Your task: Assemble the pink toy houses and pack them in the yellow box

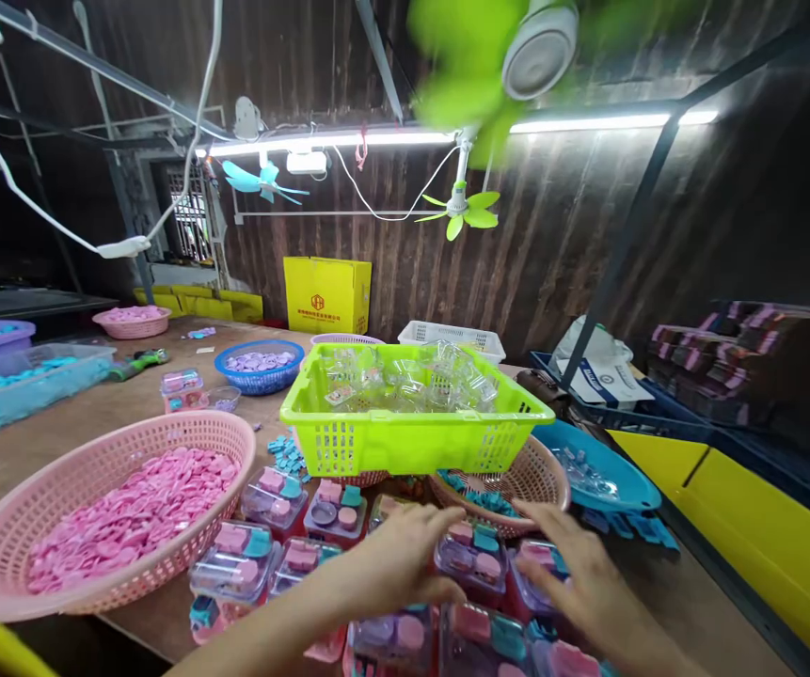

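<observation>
Several small clear-lidded plastic boxes (233, 560) with pink and blue pieces inside stand in close rows at the front of the table. My left hand (405, 555) reaches over them, thumb and fingers apart, at the left side of one box (471, 561). My right hand (584, 569) is spread on the other side, its fingers over a neighbouring box (544, 557). Both hands look open; whether the fingertips touch the lids I cannot tell. Behind them, a lime-green basket (405, 442) holds clear plastic covers (439, 376), resting above a beige basket (542, 470) with blue pieces.
On the left, a large pink basket (235, 442) holds pink pieces (143, 508). A blue basket (260, 379) of lilac pieces stands behind. Loose blue pieces (286, 454) lie near the boxes. To the right are a blue basin (630, 480) and a yellow carton (771, 527). Fans (457, 202) hang overhead.
</observation>
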Demonstrator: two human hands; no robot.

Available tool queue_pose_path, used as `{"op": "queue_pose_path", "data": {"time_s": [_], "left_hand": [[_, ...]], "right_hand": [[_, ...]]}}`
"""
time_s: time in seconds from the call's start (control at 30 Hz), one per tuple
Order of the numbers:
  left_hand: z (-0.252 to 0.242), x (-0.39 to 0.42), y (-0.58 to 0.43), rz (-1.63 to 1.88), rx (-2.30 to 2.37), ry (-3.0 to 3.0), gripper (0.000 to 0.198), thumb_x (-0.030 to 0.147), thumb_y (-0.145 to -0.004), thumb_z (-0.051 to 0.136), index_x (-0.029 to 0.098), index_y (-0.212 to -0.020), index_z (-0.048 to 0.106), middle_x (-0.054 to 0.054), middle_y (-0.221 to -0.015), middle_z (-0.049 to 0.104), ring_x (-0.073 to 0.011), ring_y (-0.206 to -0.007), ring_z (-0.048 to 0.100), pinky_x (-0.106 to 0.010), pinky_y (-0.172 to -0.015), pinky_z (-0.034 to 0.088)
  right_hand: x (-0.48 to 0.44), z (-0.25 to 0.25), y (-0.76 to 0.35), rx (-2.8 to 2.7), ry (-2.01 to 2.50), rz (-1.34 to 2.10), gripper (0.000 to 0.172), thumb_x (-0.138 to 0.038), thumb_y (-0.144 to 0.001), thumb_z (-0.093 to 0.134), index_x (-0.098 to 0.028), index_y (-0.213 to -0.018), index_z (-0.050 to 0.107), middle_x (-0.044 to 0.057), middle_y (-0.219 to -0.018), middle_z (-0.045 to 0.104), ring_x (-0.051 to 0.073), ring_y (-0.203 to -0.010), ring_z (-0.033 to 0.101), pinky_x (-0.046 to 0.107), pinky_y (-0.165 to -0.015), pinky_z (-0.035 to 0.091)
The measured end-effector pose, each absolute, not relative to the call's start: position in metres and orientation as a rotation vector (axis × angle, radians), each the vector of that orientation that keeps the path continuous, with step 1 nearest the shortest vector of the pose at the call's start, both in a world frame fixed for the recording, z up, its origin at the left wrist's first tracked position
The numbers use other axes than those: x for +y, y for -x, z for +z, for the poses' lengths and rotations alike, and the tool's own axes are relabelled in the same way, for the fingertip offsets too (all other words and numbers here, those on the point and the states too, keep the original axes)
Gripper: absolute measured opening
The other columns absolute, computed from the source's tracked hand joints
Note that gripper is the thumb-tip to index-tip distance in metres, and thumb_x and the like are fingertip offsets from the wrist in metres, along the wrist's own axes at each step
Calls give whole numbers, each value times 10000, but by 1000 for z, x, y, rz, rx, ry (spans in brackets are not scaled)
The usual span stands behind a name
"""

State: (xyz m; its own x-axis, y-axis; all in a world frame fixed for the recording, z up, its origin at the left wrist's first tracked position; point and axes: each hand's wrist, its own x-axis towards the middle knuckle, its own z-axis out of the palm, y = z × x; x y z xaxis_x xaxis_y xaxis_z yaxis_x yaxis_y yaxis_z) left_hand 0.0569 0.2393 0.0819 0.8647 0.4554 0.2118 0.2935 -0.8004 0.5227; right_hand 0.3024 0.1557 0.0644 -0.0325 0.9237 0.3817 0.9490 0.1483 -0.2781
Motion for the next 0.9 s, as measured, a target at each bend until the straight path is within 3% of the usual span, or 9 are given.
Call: {"op": "queue_pose_path", "data": {"time_s": [0.13, 0.27, 0.4, 0.5, 0.6, 0.67, 0.8, 0.9], "left_hand": [[118, 280, -32, 836, 776, -2397, 483, 242, -801, 569, 200, -1264, 436, -85, -1053, 620, -210, -980, 572, -368, -875, 442], [140, 312, -7, 1150, 933, -2314, 350, 234, -823, 499, 175, -1167, 499, -46, -885, 652, -184, -844, 611, -348, -806, 464], [148, 321, 15, 1307, 1020, -2255, 308, 272, -821, 499, 184, -1116, 524, -22, -821, 663, -168, -766, 620, -313, -739, 475], [148, 320, 30, 1425, 1120, -2164, 294, 278, -814, 505, 174, -1087, 543, -24, -808, 656, -160, -754, 613, -293, -713, 470], [141, 317, 43, 1494, 1167, -2089, 269, 263, -818, 495, 165, -1059, 562, -19, -771, 638, -141, -724, 598, -265, -679, 464], [132, 314, 52, 1498, 1186, -2070, 256, 268, -824, 487, 164, -1042, 572, -11, -738, 631, -133, -702, 596, -249, -649, 459], [108, 304, 69, 1355, 1143, -2181, 212, 271, -846, 459, 163, -967, 596, 16, -646, 606, -115, -619, 590, -224, -593, 452], [95, 301, 78, 1435, 1208, -2334, 196, 232, -854, 446, 174, -973, 590, 6, -717, 610, -116, -663, 584, -238, -643, 465]], "right_hand": [[214, 121, -325, -1848, 1646, -397, 314, -372, -827, 436, -202, -1043, 587, 102, -1037, 601, 261, -995, 560, 405, -854, 450], [282, 162, -335, -1858, 1805, -515, 320, -259, -807, 434, -144, -1061, 590, 136, -1050, 585, 272, -1010, 541, 393, -871, 426], [339, 176, -336, -1731, 2183, -335, 275, -239, -772, 514, -131, -985, 651, 149, -1032, 611, 266, -946, 579, 341, -780, 445], [365, 173, -334, -1679, 2296, -179, 120, -200, -712, 589, -136, -742, 686, 107, -773, 652, 237, -772, 617, 301, -656, 450], [376, 169, -329, -1614, 2339, 6, 85, -125, -705, 590, -106, -688, 671, 61, -556, 602, 178, -587, 599, 257, -556, 429], [374, 172, -325, -1546, 2313, 90, 125, -91, -738, 550, -52, -778, 662, 79, -568, 609, 135, -516, 565, 234, -518, 411], [346, 191, -313, -1416, 2094, 56, 230, -135, -844, 443, -36, -1012, 565, 156, -893, 640, 61, -562, 507, 200, -530, 388], [309, 208, -296, -1283, 1616, 141, 122, -166, -855, 435, -119, -911, 532, 99, -885, 617, 35, -528, 418, 196, -509, 350]]}}
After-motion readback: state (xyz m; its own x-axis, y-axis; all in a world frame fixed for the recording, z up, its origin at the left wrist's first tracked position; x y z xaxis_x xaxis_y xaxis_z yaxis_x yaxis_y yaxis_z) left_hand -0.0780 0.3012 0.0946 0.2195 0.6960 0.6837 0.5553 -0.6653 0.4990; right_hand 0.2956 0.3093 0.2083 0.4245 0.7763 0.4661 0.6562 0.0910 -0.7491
